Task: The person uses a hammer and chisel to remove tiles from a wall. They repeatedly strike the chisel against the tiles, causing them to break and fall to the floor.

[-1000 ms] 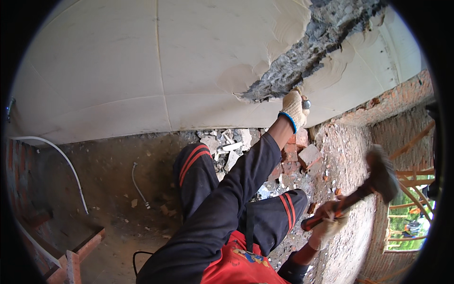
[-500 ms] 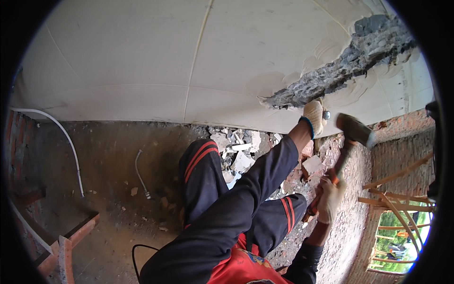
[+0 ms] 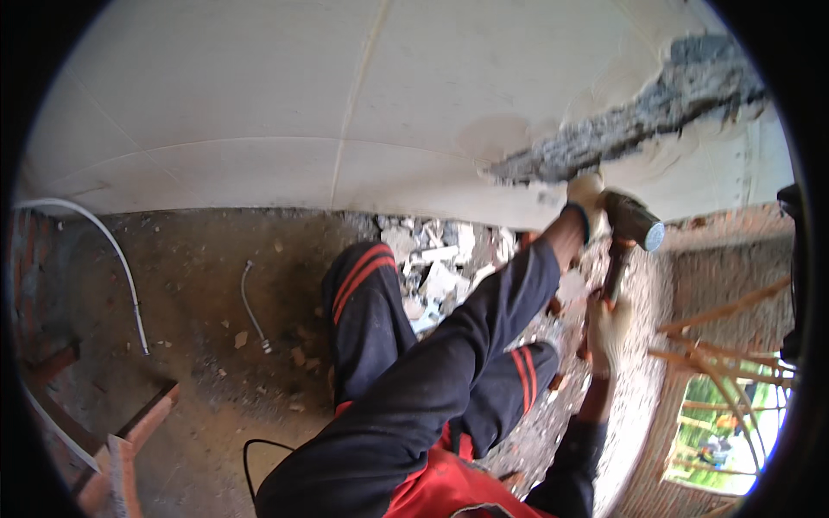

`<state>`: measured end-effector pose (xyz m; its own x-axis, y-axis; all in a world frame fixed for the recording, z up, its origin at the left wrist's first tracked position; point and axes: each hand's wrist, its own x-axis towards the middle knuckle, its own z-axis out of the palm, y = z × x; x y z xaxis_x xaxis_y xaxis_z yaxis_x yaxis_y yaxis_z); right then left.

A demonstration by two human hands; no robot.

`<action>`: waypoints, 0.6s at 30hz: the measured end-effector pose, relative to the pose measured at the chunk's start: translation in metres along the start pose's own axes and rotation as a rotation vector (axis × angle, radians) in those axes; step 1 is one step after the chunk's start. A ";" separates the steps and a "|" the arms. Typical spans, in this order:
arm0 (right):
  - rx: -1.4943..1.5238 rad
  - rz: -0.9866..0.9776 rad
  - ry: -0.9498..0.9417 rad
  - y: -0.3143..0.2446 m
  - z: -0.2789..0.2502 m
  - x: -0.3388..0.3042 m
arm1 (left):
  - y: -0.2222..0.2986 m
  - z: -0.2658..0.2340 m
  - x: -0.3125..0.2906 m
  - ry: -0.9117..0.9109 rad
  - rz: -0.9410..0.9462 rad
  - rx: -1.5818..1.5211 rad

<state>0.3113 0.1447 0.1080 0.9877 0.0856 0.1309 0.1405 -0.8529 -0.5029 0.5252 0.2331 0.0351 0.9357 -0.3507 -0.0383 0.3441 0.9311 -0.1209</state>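
My left hand [image 3: 585, 195], in a pale knitted glove, is closed at the lower edge of a rough grey groove [image 3: 635, 112] broken into the pale wall [image 3: 259, 104]. A chisel is in its grip; the metal butt showed half a second ago and is now hidden behind the hammer. My right hand [image 3: 608, 330], gloved too, grips the handle of a sledgehammer [image 3: 633, 221]. The hammer's steel head is right beside my left fist; whether it touches the chisel cannot be made out.
Broken plaster and rubble [image 3: 440, 272] lie along the wall's foot. On the dirty floor are a short hose [image 3: 250, 306], a longer white hose [image 3: 121, 250] and a rusty metal frame [image 3: 129, 449]. At right are a brick wall [image 3: 717, 285], wooden poles [image 3: 725, 306] and a window opening [image 3: 717, 432].
The hammer has swung in toward my left fist, its head now covering the chisel's butt. My right hand has risen slightly with it. The view has shifted a little.
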 end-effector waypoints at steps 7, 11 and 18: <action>0.689 -0.117 0.250 -0.028 -0.058 -0.035 | 0.025 0.016 -0.051 0.246 0.114 -0.042; 0.844 -0.556 0.439 -0.056 -0.081 -0.022 | 0.018 0.020 -0.063 0.285 0.148 0.023; 0.190 -0.136 0.176 0.009 0.008 -0.002 | 0.015 0.021 -0.060 0.247 0.177 0.112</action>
<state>0.3111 0.1411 0.0967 0.9341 0.0882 0.3459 0.2979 -0.7267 -0.6190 0.4762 0.2697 0.0567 0.9394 -0.1830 -0.2900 0.1967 0.9803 0.0186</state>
